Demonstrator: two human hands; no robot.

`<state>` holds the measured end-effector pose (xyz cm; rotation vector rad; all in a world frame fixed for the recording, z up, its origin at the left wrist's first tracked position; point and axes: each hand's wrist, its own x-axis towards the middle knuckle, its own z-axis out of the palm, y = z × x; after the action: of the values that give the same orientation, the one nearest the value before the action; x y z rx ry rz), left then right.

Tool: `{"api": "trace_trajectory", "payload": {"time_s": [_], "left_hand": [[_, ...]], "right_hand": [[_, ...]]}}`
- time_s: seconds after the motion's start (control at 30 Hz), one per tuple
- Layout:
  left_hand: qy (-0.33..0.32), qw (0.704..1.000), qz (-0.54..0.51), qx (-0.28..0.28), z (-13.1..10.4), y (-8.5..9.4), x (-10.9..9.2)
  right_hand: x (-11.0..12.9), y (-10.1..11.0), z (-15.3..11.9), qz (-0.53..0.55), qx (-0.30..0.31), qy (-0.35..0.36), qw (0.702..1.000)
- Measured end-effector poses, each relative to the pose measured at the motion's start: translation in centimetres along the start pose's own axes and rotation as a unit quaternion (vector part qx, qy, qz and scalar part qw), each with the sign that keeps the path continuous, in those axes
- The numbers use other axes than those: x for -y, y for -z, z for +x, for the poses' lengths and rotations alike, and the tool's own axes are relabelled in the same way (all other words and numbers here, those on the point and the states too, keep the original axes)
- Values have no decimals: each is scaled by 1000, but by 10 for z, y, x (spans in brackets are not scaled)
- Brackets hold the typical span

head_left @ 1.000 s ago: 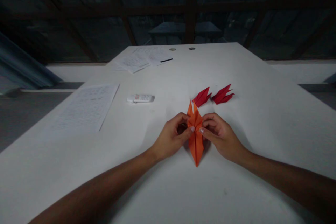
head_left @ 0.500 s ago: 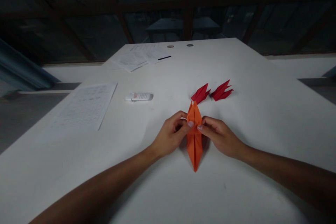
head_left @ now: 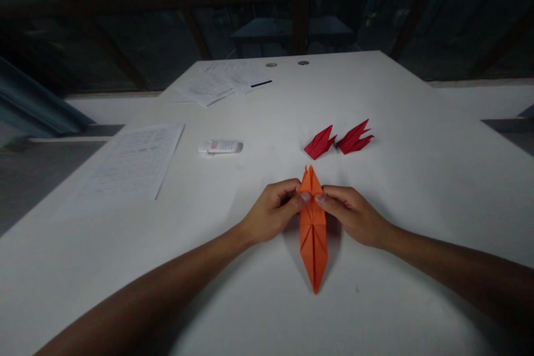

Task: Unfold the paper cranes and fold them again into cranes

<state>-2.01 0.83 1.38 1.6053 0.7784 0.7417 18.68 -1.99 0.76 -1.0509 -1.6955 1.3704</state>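
Observation:
An orange folded paper (head_left: 314, 245), long and pointed at both ends, is held between my two hands over the white table (head_left: 250, 300). My left hand (head_left: 275, 208) grips its left edge, thumb on the front face and fingers curled behind. On the opposite edge, my right hand (head_left: 354, 212) pinches it in the same way. The two thumbs lie close together on the upper half of the paper. Its lower point hangs toward me, with creases down the middle and one across. Just beyond its upper tips lie a red folded paper piece (head_left: 319, 143) and a second red folded paper piece (head_left: 354, 138).
A white eraser-like item with printing (head_left: 223, 147) lies left of centre. A written sheet (head_left: 133, 161) is at the left, and more papers (head_left: 212, 83) with a black strip (head_left: 261, 83) lie farther back. Two round discs (head_left: 271, 65) sit near the far edge, before dark windows.
The orange paper has opened longer, its lower point now reaching nearer to me, and a cross crease shows. Both hands keep their grip. The view has tilted slightly down.

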Motion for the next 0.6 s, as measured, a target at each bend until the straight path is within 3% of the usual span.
{"api": "trace_trajectory", "payload": {"time_s": [0.37, 0.6], "left_hand": [[-11, 1000, -6, -26, 3, -2, 0], [-9, 993, -41, -112, 8, -4, -1]], "right_hand": [[3, -1, -4, -19, 30, -2, 999], [0, -4, -6, 37, 2, -10, 999]]}}
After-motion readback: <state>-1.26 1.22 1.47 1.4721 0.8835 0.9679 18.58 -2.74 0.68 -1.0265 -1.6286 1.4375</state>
